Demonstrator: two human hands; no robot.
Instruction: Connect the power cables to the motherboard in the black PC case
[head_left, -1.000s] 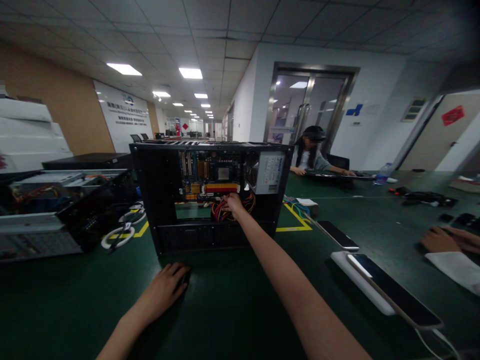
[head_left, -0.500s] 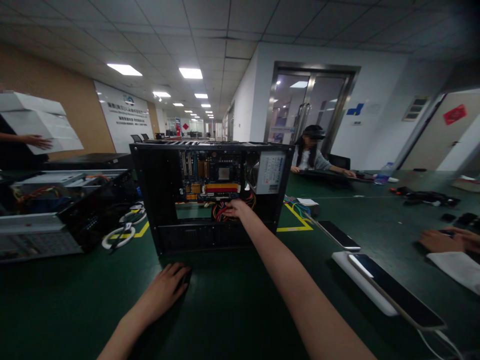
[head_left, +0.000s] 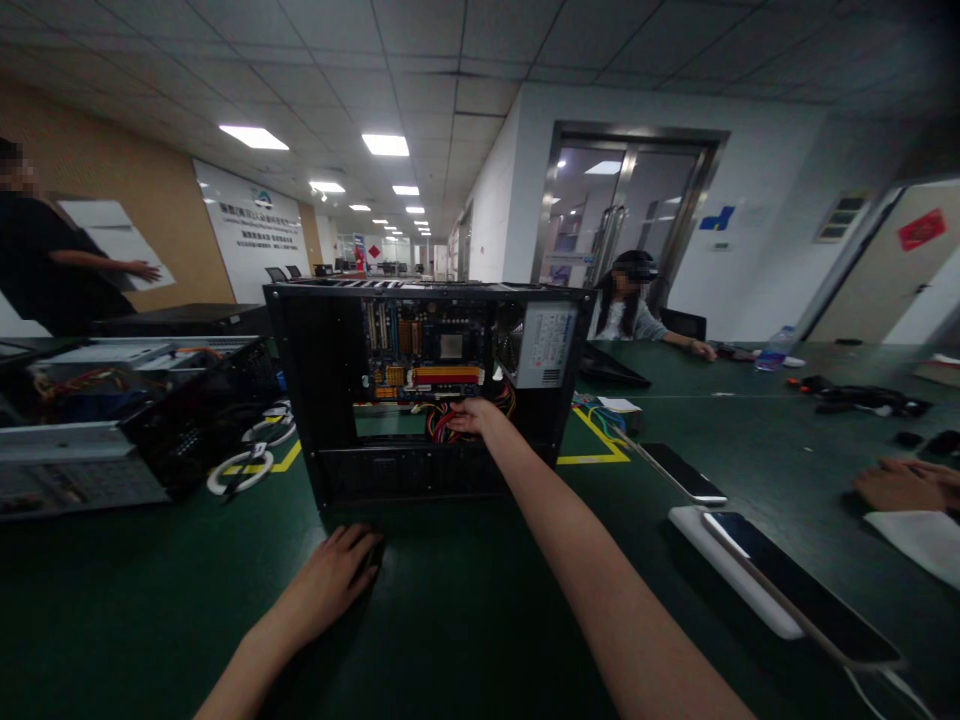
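Observation:
A black computer case [head_left: 375, 475] stands upright in front of me with its side off. Inside it show a motherboard [head_left: 450, 347] with orange and red memory slots and a silver power supply [head_left: 551, 345] at the upper right. My right hand [head_left: 471, 415] reaches into the lower part, its fingers closed around a bundle of coloured power cables [head_left: 441, 424]; the fingertips are partly hidden among them. My left hand [head_left: 341, 562] rests on the green table before the case, fingers loosely bent and thumb apart. Between thumb and fingers it is dark, and I make out nothing held.
Another opened computer case [head_left: 82, 470] lies at left, beside a coiled white cable [head_left: 240, 470]. Phones [head_left: 802, 585] and a white slab [head_left: 735, 575] lie at right, near another person's hands [head_left: 904, 487]. A bottle [head_left: 774, 350] and a seated person [head_left: 626, 300] are across the table.
My hands hold nearly the same places. The person at left has shifted further into view with the white box. The seated person's dark flat object now lies lower, tilted on the table.

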